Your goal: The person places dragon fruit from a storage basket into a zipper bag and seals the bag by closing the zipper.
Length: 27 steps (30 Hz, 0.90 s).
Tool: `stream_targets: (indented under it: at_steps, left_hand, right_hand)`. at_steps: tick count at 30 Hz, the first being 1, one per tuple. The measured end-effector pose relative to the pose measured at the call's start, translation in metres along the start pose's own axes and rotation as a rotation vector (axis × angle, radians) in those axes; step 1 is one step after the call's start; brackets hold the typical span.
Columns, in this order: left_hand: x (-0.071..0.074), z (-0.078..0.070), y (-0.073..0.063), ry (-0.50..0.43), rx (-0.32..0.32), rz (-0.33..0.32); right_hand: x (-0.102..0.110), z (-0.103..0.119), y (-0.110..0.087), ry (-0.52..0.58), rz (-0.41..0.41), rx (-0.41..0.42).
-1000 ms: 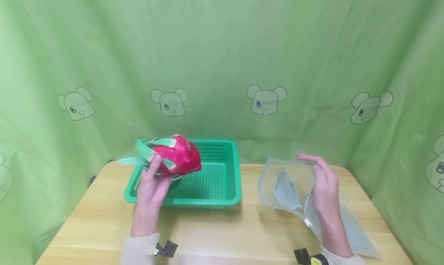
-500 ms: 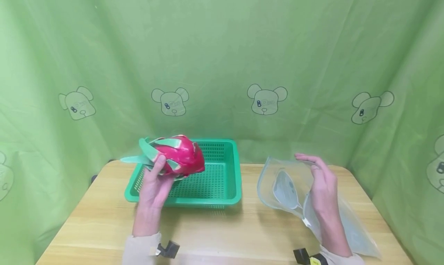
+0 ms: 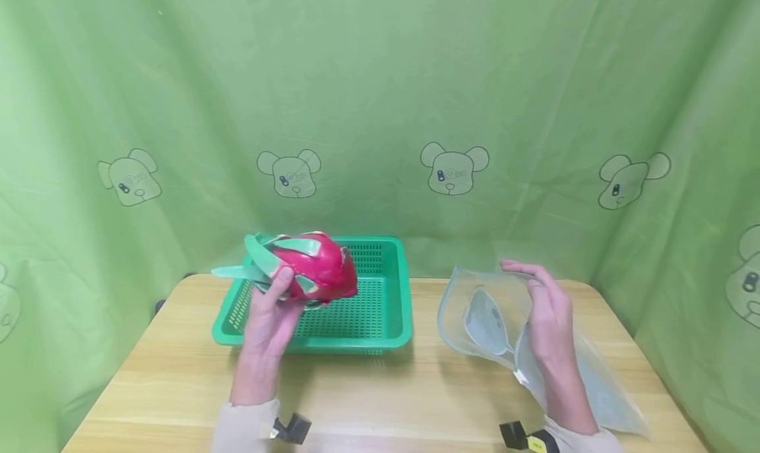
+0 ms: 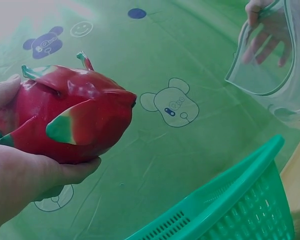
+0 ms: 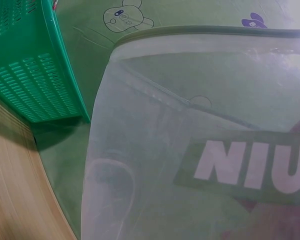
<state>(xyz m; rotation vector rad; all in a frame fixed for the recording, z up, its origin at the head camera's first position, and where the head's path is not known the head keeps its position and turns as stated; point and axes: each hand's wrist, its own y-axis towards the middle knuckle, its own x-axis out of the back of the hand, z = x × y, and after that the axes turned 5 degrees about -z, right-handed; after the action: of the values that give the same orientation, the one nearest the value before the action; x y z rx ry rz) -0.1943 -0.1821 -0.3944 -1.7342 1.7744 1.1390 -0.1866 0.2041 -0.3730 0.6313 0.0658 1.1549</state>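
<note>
My left hand (image 3: 264,328) grips a red dragon fruit (image 3: 317,268) with green leaf tips, its thumb on the near side. The fruit is held up over the green basket in the head view, its long leaves pointing left. In the left wrist view, fingers cup the fruit (image 4: 77,117) from below. My right hand (image 3: 551,314) holds a translucent zipper bag (image 3: 475,318) by its rim, the mouth gaping toward the left. Its fingers show through the bag's film in the left wrist view. Large letters are printed on the bag (image 5: 140,120) in the right wrist view.
A green slotted plastic basket (image 3: 356,345) stands on the wooden table (image 3: 380,407), left of the bag. Behind the table hangs a green curtain (image 3: 380,97) with bear-head prints. The lower part of the bag trails toward the table's right side.
My left hand has shifted slightly to the right with the dragon fruit, over the basket. The right hand and the zipper bag stay nearly where they were.
</note>
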Motion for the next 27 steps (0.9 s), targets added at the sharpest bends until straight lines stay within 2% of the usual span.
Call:
stream_targets:
  at_steps: [7, 15, 27]
  left_hand:
    - [-0.003, 0.005, -0.001, 0.030, 0.001, 0.007]
    - [-0.009, 0.012, -0.007, 0.052, 0.035, -0.029]
    - [-0.006, 0.020, -0.006, 0.040, 0.063, -0.001]
  right_hand:
    - [-0.001, -0.001, 0.000, -0.003, -0.005, 0.012]
    - [-0.001, -0.002, 0.000, -0.002, -0.005, 0.014]
    - [0.000, -0.002, 0.000, 0.006, 0.003, 0.006]
